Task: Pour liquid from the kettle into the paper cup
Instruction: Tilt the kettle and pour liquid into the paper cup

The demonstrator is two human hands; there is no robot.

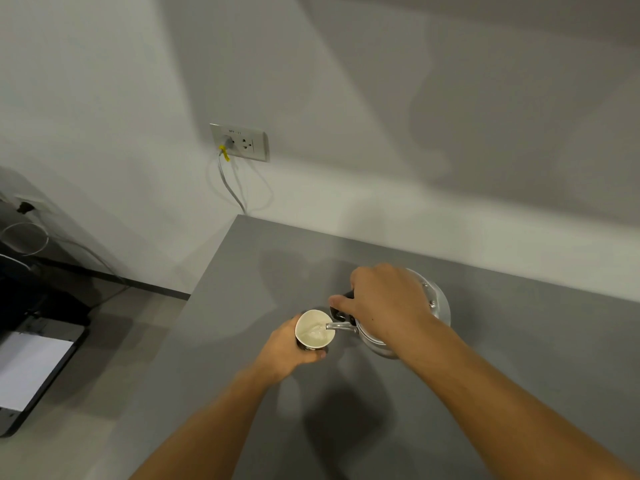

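A silver metal kettle (437,308) is tilted to the left above the grey table (519,341). My right hand (384,299) grips its black handle from above. The kettle's spout reaches over the rim of a white paper cup (313,330), and a thin stream of clear liquid runs into it. Some liquid lies inside the cup. My left hand (291,351) wraps around the cup's dark outer wall from the left and below. The kettle's lid is mostly hidden by my right hand and wrist.
The table's left edge runs diagonally down from the wall corner. A wall socket (239,142) with a grey cable plugged in sits above that corner. On the floor at left stands a dark printer (34,368) with white paper.
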